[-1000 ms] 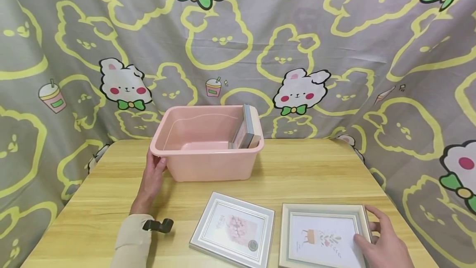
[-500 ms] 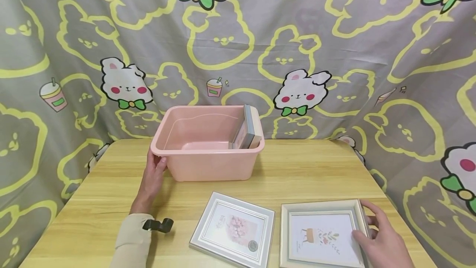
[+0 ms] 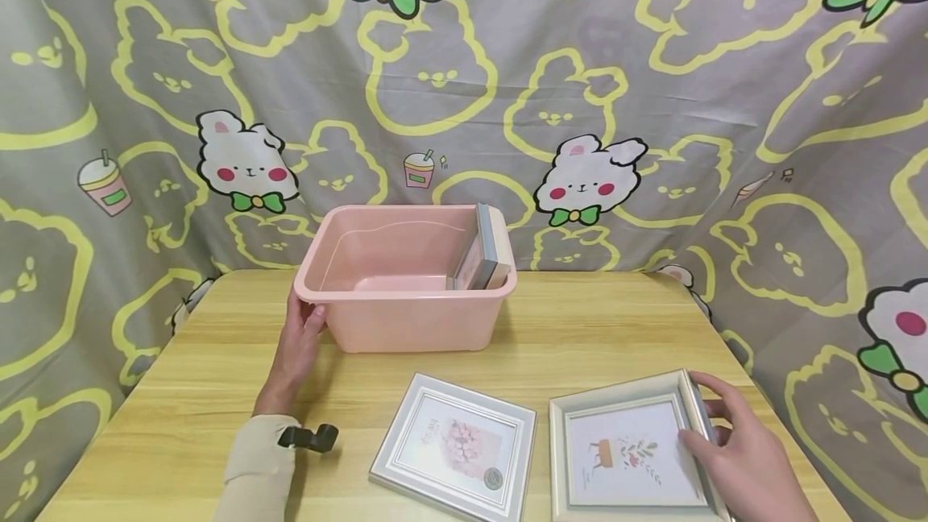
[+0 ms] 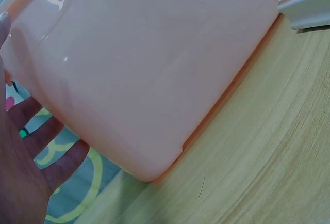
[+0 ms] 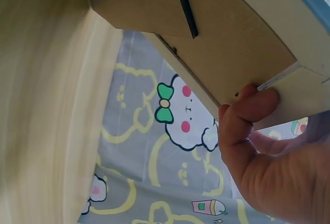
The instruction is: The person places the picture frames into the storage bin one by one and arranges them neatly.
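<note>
My right hand [image 3: 747,457] grips the right edge of a cream picture frame [image 3: 623,407] with a plant print, its thumb on the front and fingers behind. That frame is tilted, its right side raised. In the right wrist view its brown backboard [image 5: 232,33] shows, with a stand flap [image 5: 147,10] sticking out and fingers [image 5: 258,102] curled at the edge. My left hand [image 3: 297,345] holds the front left corner of a pink plastic bin [image 3: 406,321], below the rim. To the left of the gripped frame, a silver-white picture frame [image 3: 457,449] lies face up.
Picture frames [image 3: 484,244] stand leaning inside the bin at its right end. The bin sits toward the back of the wood-grain table [image 3: 602,337]. A grey patterned curtain [image 3: 464,103] hangs behind and at both sides.
The right hand has raised the right side of the cream frame, tilting it up from the table. My left hand, the bin and the silver-white frame stay where they were.
</note>
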